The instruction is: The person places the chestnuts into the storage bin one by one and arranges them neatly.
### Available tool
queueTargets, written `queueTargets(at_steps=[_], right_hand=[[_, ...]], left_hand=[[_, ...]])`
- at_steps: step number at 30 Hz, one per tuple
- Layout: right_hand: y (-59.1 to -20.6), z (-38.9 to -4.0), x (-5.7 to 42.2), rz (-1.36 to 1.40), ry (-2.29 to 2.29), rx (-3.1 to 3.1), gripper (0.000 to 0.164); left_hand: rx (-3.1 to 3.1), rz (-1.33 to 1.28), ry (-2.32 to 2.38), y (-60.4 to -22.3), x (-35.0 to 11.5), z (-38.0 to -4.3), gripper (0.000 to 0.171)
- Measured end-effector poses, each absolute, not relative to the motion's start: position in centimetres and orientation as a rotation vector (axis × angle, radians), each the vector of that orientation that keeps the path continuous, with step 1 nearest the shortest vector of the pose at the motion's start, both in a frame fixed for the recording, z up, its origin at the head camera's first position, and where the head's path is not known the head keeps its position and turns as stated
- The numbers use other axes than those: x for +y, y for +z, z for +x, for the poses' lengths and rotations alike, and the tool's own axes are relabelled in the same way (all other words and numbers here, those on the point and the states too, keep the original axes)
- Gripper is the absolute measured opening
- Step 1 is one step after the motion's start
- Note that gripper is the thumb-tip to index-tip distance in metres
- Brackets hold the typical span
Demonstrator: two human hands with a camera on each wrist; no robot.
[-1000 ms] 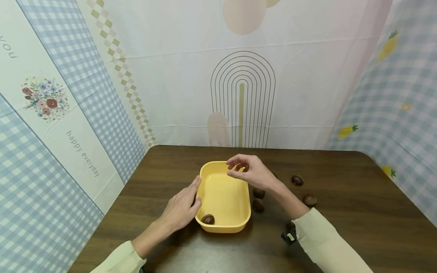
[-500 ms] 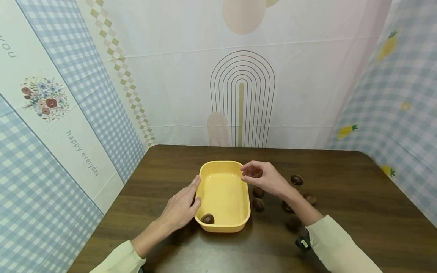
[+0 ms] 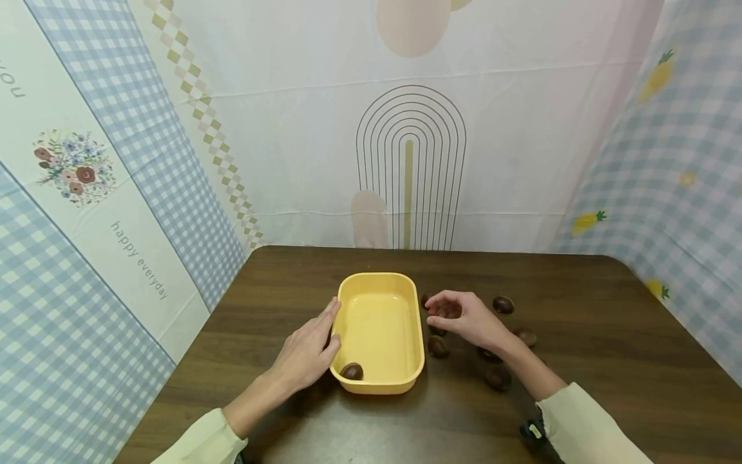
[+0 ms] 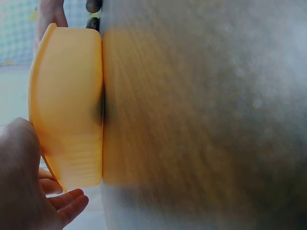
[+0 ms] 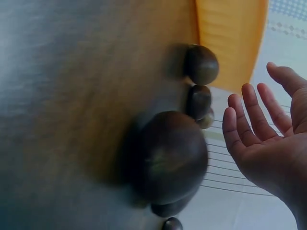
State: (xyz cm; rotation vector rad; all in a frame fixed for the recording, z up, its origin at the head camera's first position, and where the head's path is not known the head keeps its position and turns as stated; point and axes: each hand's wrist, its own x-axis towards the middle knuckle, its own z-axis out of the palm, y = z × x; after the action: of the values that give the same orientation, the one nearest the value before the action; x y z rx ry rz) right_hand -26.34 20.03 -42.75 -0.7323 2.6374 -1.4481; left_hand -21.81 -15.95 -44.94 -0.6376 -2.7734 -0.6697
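Yellow tray (image 3: 377, 322) is set upright on the dark wooden table (image 3: 278, 277); one brown nut (image 3: 352, 372) is lodged inside, near left corner. Left side of the tray is touched by the left hand (image 3: 307, 351), fingers laid out straight and close together, thumb placed at the rim on the near side. More brown nuts (image 3: 438, 347) are scattered on the table right of the tray, the closest just beside its right wall. Right hand (image 3: 472, 319) is held over them, fingers bent, thumb apart, gap shown between thumb and fingertips; some nuts are partly covered by hand and forearm. Both arms are covered by cream sleeves (image 3: 588, 422). Far side is closed off by a white printed cloth (image 3: 301, 148)
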Motion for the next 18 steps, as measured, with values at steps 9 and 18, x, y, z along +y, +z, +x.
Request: queueTargets(at_steps=[9,18], right_hand=[[-44.2,-25.6,20.6,-0.709,-1.396,2.633,0.028],[-44.9,-25.1,20.8,-0.737,-1.339,2.617,0.025]], left_hand=[[-2.771,-0.634,-0.671,-45.0,-15.8,-21.8,0.063],[-2.773,-0.637,-0.668,-45.0,-15.9,-21.8,0.063]])
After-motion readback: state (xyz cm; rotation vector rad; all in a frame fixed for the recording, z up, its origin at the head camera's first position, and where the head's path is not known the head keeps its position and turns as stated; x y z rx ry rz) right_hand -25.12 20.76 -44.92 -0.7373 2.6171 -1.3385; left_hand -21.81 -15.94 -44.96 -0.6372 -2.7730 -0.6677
